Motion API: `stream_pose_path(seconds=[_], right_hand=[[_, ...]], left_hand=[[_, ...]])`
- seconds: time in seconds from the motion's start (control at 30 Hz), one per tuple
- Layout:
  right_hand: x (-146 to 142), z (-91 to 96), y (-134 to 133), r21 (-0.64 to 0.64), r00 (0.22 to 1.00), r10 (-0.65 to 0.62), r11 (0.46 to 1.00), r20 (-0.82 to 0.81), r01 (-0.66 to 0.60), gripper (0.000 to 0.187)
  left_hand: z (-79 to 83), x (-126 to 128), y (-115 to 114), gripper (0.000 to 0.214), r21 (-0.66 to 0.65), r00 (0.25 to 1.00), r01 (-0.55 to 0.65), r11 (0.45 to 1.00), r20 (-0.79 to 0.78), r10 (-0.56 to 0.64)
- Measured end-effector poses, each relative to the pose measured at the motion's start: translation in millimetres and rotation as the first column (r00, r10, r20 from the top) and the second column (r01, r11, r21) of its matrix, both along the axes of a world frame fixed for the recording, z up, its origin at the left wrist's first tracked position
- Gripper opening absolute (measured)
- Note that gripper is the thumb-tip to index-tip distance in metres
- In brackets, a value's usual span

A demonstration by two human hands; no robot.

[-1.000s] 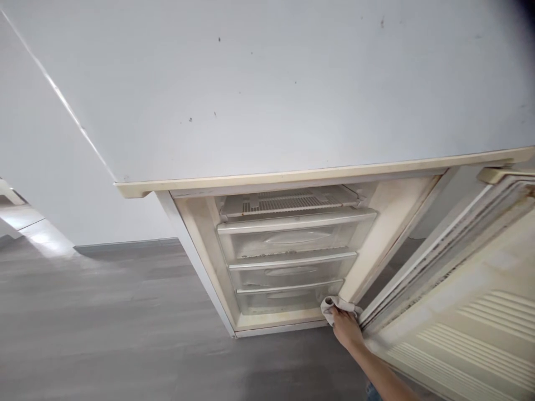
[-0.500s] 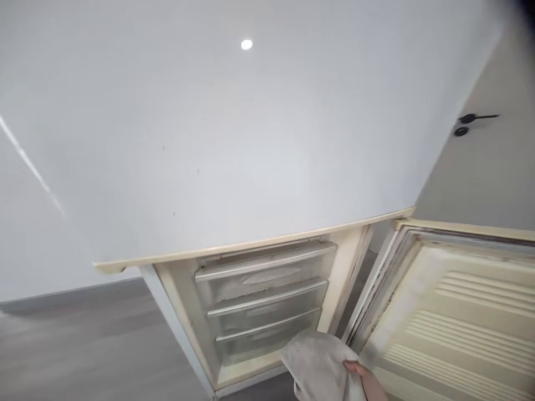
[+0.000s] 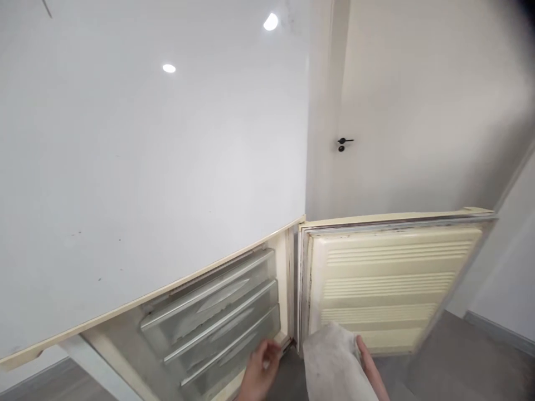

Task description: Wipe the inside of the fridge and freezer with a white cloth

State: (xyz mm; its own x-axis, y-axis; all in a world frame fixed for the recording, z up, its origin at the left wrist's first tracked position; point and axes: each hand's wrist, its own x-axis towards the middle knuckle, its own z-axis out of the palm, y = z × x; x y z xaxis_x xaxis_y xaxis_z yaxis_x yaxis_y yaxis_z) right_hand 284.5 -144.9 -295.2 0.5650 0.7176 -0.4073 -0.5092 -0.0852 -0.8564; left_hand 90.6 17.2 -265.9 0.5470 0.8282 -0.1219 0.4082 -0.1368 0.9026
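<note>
A pale grey cloth (image 3: 334, 362) hangs in my right hand (image 3: 370, 365), its fingers closed round the right edge and partly hidden behind it. The cloth overlaps the lower part of the open freezer door (image 3: 388, 267), whose inner panel is cream and ribbed. My left hand (image 3: 259, 370) is in front of the freezer compartment's lower right corner, its fingers curled in toward the thumb; I see nothing in it. Inside the compartment are stacked clear drawers (image 3: 221, 328) with pale front rims. Dark stains mark the door seal (image 3: 307, 278).
The large glossy white upper door (image 3: 167, 145) fills the left, reflecting lights. Behind the freezer door is a pale room door with a black handle (image 3: 343, 141). Grey floor (image 3: 455, 356) runs below, meeting a white wall (image 3: 505, 278) at right.
The view has swung right, showing the whole freezer door. My left hand has come into view by the drawers. My right hand still holds the cloth, which is now before the door.
</note>
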Motion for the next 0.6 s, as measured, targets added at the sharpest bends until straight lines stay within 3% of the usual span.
stream_pose_path(seconds=[0.07, 0.13, 0.2, 0.27, 0.33, 0.4, 0.43, 0.47, 0.53, 0.57, 0.6], right_hand=[[-11.9, 20.7, -9.9, 0.024, 0.961, -0.032, 0.999, -0.275, 0.04, 0.064], [-19.8, 47.0, -17.3, 0.019, 0.892, -0.002, 1.0, -0.452, 0.012, 0.054], [-19.4, 77.7, -21.8, 0.024, 0.867, 0.051, 0.999, -0.496, -0.044, 0.047], [-8.9, 110.1, -24.6, 0.025, 0.9, 0.031, 0.999, -0.435, -0.022, 0.047], [9.4, 141.9, -26.2, 0.066, 0.966, -0.155, 0.983, -0.207, 0.171, 0.051], [31.3, 171.8, -25.5, 0.216, 0.916, -0.39, 0.907, 0.097, 0.363, 0.055], [42.3, 186.0, -23.4, 0.317, 0.823, -0.506, 0.849, 0.257, 0.423, 0.052], [52.9, 199.7, -19.4, 0.409, 0.677, -0.602, 0.794, 0.422, 0.451, 0.048], [71.1, 225.5, -4.8, 0.536, 0.262, -0.676, 0.718, 0.689, 0.444, 0.04], [78.3, 237.1, 6.2, 0.59, 0.065, -0.658, 0.71, 0.75, 0.384, 0.039], [83.8, 247.3, 19.4, 0.597, -0.094, -0.597, 0.752, 0.796, 0.278, 0.041]], left_hand=[[37.1, 10.2, 12.7, 0.026, 0.2, 0.969, 0.184, 0.962, 0.127, -0.212], [80.5, 22.4, 20.7, 0.026, 0.315, 0.948, 0.215, 0.924, 0.158, -0.275], [120.0, 38.3, 25.1, 0.026, 0.403, 0.937, 0.213, 0.89, 0.173, -0.302], [147.3, 57.5, 28.3, 0.028, 0.504, 0.931, 0.196, 0.841, 0.174, -0.321], [160.5, 77.3, 31.4, 0.032, 0.596, 0.935, 0.151, 0.788, 0.173, -0.31], [164.5, 94.4, 34.1, 0.037, 0.681, 0.937, 0.116, 0.723, 0.167, -0.307], [165.2, 101.3, 34.8, 0.039, 0.722, 0.939, 0.097, 0.686, 0.161, -0.303], [166.3, 107.2, 34.9, 0.041, 0.76, 0.944, 0.079, 0.645, 0.152, -0.294], [170.7, 116.5, 33.3, 0.044, 0.829, 0.959, 0.046, 0.557, 0.12, -0.257], [174.2, 120.8, 31.8, 0.045, 0.859, 0.968, 0.037, 0.511, 0.096, -0.233], [178.1, 125.2, 29.9, 0.047, 0.886, 0.975, 0.038, 0.463, 0.068, -0.21]])
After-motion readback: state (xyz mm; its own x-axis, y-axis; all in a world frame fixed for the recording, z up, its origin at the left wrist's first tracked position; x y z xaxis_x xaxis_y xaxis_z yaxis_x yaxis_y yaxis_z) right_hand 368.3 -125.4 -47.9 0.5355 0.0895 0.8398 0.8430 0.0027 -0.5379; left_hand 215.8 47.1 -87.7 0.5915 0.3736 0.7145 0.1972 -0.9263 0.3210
